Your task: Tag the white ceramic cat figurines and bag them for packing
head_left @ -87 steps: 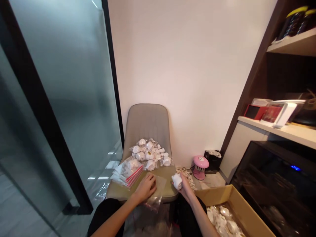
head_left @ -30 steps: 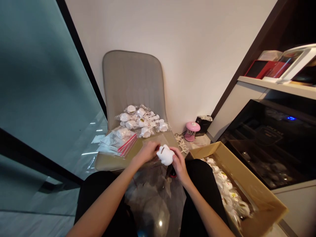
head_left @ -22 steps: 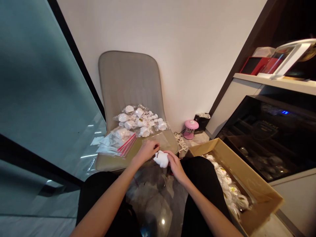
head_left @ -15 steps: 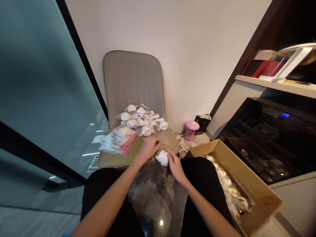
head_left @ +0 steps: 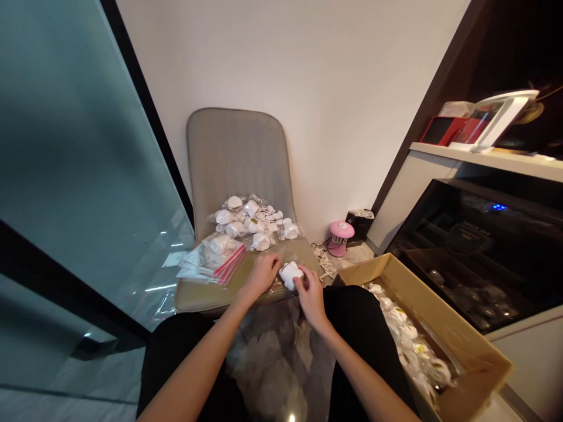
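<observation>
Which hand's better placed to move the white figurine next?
Likely the right hand: its grip is on the white figurine. The left hand is just beside it, contact unclear.

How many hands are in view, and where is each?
2. The left hand is over the front of the chair seat, just left of the white figure; whether it grips anything is unclear. The right hand holds that figure from its right side. No other hand shows.

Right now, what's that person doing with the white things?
The fingers of the person's right hand hold a small white figure. The left hand is beside it; I can't tell if it grips anything. Bagged white pieces lie on the chair, and more are in the cardboard box.
</observation>
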{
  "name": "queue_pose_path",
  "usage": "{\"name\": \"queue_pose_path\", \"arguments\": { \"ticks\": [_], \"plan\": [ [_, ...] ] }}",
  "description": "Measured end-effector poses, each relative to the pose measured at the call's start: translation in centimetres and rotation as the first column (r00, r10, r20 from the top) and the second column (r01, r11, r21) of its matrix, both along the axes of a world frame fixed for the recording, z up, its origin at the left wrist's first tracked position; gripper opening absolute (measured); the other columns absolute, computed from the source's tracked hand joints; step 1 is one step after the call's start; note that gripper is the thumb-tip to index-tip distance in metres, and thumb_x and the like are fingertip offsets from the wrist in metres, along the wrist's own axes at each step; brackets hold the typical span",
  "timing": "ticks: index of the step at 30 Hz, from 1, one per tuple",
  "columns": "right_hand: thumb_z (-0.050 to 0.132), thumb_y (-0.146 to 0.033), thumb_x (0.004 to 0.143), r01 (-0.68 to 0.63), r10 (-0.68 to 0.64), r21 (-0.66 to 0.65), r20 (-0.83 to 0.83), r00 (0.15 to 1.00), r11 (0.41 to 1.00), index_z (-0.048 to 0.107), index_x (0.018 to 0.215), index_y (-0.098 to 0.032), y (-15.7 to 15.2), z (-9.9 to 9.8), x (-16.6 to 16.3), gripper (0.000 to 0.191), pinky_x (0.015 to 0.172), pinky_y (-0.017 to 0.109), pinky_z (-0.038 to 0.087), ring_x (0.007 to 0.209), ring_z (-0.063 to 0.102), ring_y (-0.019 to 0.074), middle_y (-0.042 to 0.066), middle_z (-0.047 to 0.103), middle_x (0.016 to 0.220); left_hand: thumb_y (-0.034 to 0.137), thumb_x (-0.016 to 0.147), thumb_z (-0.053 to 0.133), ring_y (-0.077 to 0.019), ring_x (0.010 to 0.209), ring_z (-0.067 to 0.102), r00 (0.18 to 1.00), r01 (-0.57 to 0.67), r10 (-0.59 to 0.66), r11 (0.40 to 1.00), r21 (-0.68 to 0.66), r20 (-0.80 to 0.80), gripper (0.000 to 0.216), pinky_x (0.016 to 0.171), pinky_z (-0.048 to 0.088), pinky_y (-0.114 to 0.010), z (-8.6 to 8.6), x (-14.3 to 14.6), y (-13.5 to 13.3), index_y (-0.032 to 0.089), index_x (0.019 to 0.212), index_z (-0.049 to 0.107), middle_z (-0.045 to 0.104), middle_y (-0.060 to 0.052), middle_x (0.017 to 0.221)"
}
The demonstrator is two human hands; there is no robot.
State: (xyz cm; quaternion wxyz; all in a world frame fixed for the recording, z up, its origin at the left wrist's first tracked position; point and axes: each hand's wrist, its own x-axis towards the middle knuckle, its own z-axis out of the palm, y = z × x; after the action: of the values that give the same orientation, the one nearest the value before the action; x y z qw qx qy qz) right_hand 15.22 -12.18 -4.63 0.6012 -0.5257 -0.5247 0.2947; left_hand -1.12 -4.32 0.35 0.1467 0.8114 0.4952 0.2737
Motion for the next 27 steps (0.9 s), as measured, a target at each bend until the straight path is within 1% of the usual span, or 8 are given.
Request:
{"name": "queue_pose_path", "arguments": {
  "ticks": [3, 6, 9, 12, 17, 19, 23, 27],
  "plan": [
    [0.062, -0.045, 0.087, 0.005, -0.004, -0.014, 0.055, 0.998, 1.000, 0.068, 0.122, -0.026, 0.1, -0.1, -0.3, 0.041, 0.082, 0.035, 0.049, 0.087, 0.060, 0.0230, 0.010, 0.061, 0.109, 0.021, 0.092, 0.048, -0.0163, 0.071, 0.060, 0.999, -0.035, 0.034, 0.999, 0.023, 0.012, 0.021, 0.066, 0.037, -0.026, 0.2, 0.1, -0.1, 0.016, 0.082, 0.066, 0.069, -0.006, 0.078],
    [0.063, -0.048, 0.086, 0.071, -0.069, -0.012, 0.112, 0.991, 0.997, 0.070, 0.117, -0.023, 0.8, -0.2, -0.4, 0.041, 0.082, 0.035, 0.047, 0.085, 0.060, 0.0239, 0.010, 0.063, 0.104, 0.022, 0.092, 0.049, -0.0160, 0.070, 0.060, 0.998, -0.054, 0.053, 0.998, 0.040, 0.024, 0.020, 0.067, 0.037, -0.026, 0.3, 0.4, -0.3, 0.016, 0.082, 0.066, 0.068, -0.005, 0.076],
    [0.062, -0.051, 0.085, 0.136, -0.131, -0.024, 0.142, 0.981, 0.990, 0.072, 0.109, -0.021, 1.6, -0.4, -0.3, 0.039, 0.081, 0.035, 0.045, 0.084, 0.060, 0.0244, 0.009, 0.068, 0.098, 0.022, 0.092, 0.050, -0.0160, 0.072, 0.060, 0.999, -0.028, 0.025, 0.997, 0.076, 0.039, 0.018, 0.068, 0.038, -0.026, 0.3, 0.7, -0.8, 0.017, 0.083, 0.064, 0.068, -0.005, 0.079],
    [0.059, -0.052, 0.087, 0.158, -0.155, -0.008, 0.148, 0.977, 0.987, 0.073, 0.106, -0.020, 2.2, -0.3, -0.3, 0.040, 0.085, 0.036, 0.044, 0.088, 0.061, 0.0258, 0.010, 0.070, 0.097, 0.021, 0.091, 0.051, -0.0168, 0.076, 0.060, 0.999, -0.007, 0.001, 0.991, 0.130, 0.050, 0.015, 0.070, 0.039, -0.026, 0.4, 1.0, -1.4, 0.017, 0.084, 0.064, 0.067, -0.005, 0.083],
    [0.052, -0.052, 0.091, 0.187, -0.189, 0.033, 0.184, 0.964, 0.982, 0.074, 0.107, -0.020, 2.3, -0.2, -0.5, 0.043, 0.087, 0.037, 0.043, 0.088, 0.062, 0.0265, 0.011, 0.070, 0.095, 0.024, 0.091, 0.053, -0.0180, 0.078, 0.060, 0.995, -0.095, 0.094, 0.986, 0.135, 0.015, 0.015, 0.072, 0.040, -0.027, 0.8, 1.3, -2.1, 0.018, 0.084, 0.064, 0.066, -0.006, 0.086],
    [0.053, -0.052, 0.090, 0.192, -0.197, 0.048, 0.156, 0.968, 0.980, 0.075, 0.106, -0.020, 2.3, -0.3, -0.6, 0.042, 0.087, 0.037, 0.043, 0.088, 0.062, 0.0268, 0.011, 0.070, 0.093, 0.024, 0.091, 0.053, -0.0179, 0.080, 0.060, 0.994, -0.112, 0.111, 0.984, 0.137, 0.015, 0.015, 0.074, 0.041, -0.027, 1.0, 1.4, -2.3, 0.018, 0.083, 0.064, 0.066, -0.007, 0.088],
    [0.059, -0.053, 0.087, 0.171, -0.173, 0.078, 0.019, 0.985, 0.982, 0.076, 0.103, -0.020, 2.0, -0.8, -0.8, 0.040, 0.084, 0.036, 0.046, 0.083, 0.063, 0.0255, 0.010, 0.071, 0.093, 0.023, 0.090, 0.054, -0.0170, 0.081, 0.059, 0.995, -0.078, 0.069, 0.987, 0.141, 0.066, 0.015, 0.078, 0.042, -0.028, 0.9, 1.2, -2.3, 0.017, 0.081, 0.065, 0.065, -0.006, 0.088],
    [0.057, -0.051, 0.089, 0.129, -0.134, 0.088, 0.051, 0.990, 0.988, 0.072, 0.115, -0.019, 1.6, -1.5, -0.9, 0.044, 0.084, 0.036, 0.048, 0.083, 0.064, 0.0240, 0.011, 0.070, 0.102, 0.021, 0.089, 0.053, -0.0173, 0.081, 0.058, 0.995, -0.052, 0.040, 0.990, 0.133, 0.093, 0.016, 0.076, 0.043, -0.029, 0.7, 0.8, -2.0, 0.017, 0.079, 0.065, 0.064, -0.005, 0.082]
  ]
}}
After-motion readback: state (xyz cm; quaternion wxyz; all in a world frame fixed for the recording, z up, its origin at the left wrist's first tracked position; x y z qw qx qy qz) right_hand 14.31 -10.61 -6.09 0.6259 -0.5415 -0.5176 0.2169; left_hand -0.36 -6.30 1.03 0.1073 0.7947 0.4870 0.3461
